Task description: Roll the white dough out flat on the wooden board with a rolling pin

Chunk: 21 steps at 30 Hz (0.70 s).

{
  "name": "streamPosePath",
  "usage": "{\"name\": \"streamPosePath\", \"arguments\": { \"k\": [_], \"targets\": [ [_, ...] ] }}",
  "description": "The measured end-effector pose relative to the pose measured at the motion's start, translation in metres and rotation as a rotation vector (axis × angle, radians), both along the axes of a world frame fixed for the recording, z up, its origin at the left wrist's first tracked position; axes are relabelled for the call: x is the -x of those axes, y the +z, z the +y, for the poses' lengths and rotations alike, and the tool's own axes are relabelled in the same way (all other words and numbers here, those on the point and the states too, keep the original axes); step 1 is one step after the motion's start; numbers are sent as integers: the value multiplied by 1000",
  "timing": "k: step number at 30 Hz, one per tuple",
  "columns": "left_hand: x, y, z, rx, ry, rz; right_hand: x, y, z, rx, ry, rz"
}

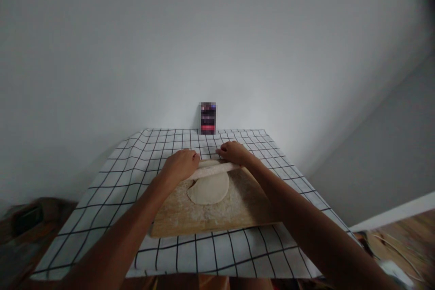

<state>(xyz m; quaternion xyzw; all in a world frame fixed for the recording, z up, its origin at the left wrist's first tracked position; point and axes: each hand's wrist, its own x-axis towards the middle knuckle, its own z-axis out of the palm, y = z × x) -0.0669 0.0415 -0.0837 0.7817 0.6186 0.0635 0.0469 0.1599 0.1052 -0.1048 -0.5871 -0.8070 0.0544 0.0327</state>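
Note:
A pale rolling pin (214, 170) lies across a flat piece of dough (209, 190), slanting slightly up toward the right. My left hand (181, 164) is closed on the pin's left end, and my right hand (234, 152) is closed on its right end. Part of the dough shows beyond the pin, while the larger part lies on the near side. Beneath is a wooden board (190, 224) dusted with flour, mostly along its middle. Both pin ends are hidden by my hands.
A white tablecloth with dark grid lines (118, 181) covers the table. At its far edge an upright dark phone-like object (208, 118), pixelated, leans near the grey wall (210, 45). Cables (397, 249) lie on the floor at lower right. Blurred items (30, 222) stand at lower left.

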Motion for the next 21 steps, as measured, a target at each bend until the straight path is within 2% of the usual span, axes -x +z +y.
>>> {"name": "streamPosePath", "arguments": {
  "k": [14,18,21],
  "targets": [
    [2,-6,-7,-60,-62,6,-2,4,-18,-23,-31,36],
    [2,-9,-25,-114,-134,5,-4,7,-40,-34,-49,67],
    [0,-14,-46,-204,-176,-46,-8,9,-70,-54,-44,106]
  ]
}}
